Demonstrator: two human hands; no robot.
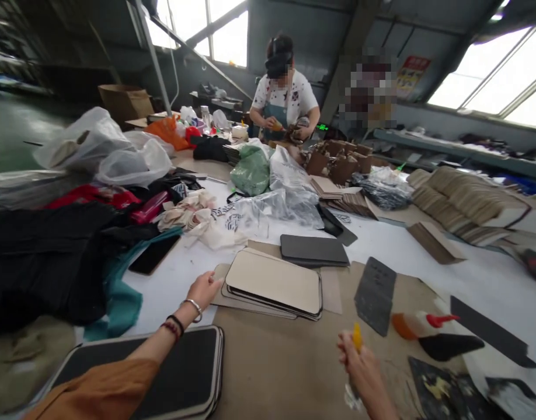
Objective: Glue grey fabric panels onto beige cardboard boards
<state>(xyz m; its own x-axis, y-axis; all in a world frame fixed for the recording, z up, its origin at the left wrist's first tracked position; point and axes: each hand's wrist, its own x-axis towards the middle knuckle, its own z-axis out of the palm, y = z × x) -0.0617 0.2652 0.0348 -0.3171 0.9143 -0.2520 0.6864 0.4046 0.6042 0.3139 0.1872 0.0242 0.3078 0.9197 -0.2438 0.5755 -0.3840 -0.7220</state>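
Note:
My left hand (204, 290), with bracelets on its wrist, has its fingers curled together at the left edge of a stack of beige rounded panels (274, 280). Its fingertips meet the edge there, but I cannot see what is pinched. My right hand (359, 364) is closed around a yellow-handled tool (357, 336), upright over the brown board (268, 356); the tool's lower end is blurred. Below my left forearm lies a stack of dark panels with pale borders (184, 367). A dark grey panel (314, 251) rests behind the beige stack.
Right of my right hand are a glue bottle with a red nozzle (421, 324), a dark grey strip (375, 294) and a glue-stained dark board (443, 385). A phone (155, 254) and dark cloth (49, 256) lie left. Across the table a co-worker (285, 99) handles pieces.

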